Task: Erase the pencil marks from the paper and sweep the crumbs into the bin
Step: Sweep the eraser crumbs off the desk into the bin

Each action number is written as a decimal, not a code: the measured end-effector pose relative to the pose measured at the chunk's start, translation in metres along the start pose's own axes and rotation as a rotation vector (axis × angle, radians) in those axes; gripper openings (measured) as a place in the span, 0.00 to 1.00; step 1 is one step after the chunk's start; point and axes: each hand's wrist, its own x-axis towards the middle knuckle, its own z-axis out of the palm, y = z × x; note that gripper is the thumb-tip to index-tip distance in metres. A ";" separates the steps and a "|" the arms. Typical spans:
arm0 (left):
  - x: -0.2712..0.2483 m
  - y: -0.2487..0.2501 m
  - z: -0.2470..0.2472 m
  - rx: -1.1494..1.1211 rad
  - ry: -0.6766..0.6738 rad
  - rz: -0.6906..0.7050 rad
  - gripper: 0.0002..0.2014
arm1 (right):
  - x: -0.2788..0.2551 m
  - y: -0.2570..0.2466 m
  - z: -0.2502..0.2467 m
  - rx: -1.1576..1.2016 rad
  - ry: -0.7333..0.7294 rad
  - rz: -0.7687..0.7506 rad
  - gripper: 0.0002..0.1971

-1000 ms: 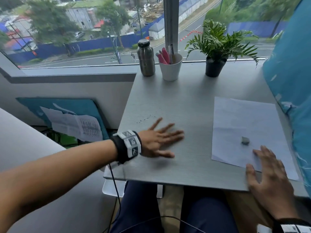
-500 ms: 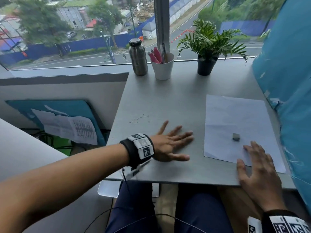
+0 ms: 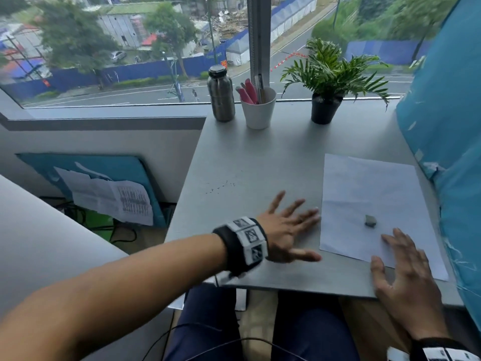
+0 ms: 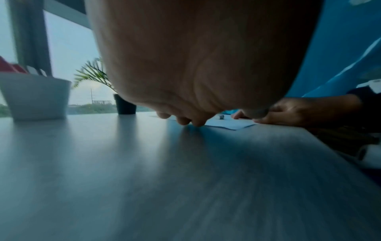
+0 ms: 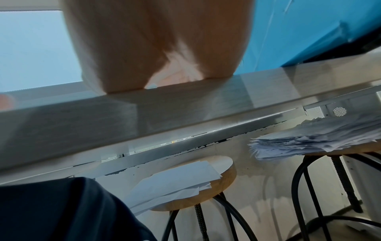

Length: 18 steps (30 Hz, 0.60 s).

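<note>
A white sheet of paper (image 3: pixel 369 201) lies on the right side of the grey table (image 3: pixel 250 157). A small grey eraser (image 3: pixel 370 220) rests on the sheet, also visible far off as the eraser (image 4: pixel 221 116) in the left wrist view. Dark eraser crumbs (image 3: pixel 221 186) are scattered on the table left of the sheet. My left hand (image 3: pixel 289 227) lies flat with spread fingers, fingertips near the paper's left edge, below the crumbs. My right hand (image 3: pixel 400 272) is open, its fingers resting on the paper's near edge just below the eraser. Neither hand holds anything.
At the back by the window stand a steel bottle (image 3: pixel 221 93), a white cup with pens (image 3: pixel 258 108) and a potted plant (image 3: pixel 328 84). A blue cushion-like surface (image 3: pixel 447 142) borders the table's right side. Stools with paper stacks (image 5: pixel 185 182) stand under the table.
My left hand has slid rightwards across the table, from mid-table to close beside the paper's left edge. My right hand stays at the paper's near edge.
</note>
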 end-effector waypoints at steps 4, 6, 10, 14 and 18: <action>0.008 -0.014 0.007 -0.047 -0.017 -0.093 0.45 | 0.000 -0.001 0.000 0.003 -0.014 0.008 0.34; 0.006 -0.049 0.002 -0.060 -0.030 -0.218 0.45 | 0.000 -0.001 0.000 0.005 -0.019 0.013 0.34; -0.003 -0.104 -0.004 -0.014 -0.052 -0.524 0.56 | 0.001 0.001 0.000 -0.009 -0.016 0.020 0.34; 0.006 -0.095 -0.005 -0.022 0.024 -0.585 0.60 | 0.001 0.002 0.003 -0.024 -0.005 0.022 0.34; 0.043 -0.104 -0.026 -0.124 0.056 -0.525 0.54 | 0.002 0.002 0.004 -0.027 -0.016 0.028 0.34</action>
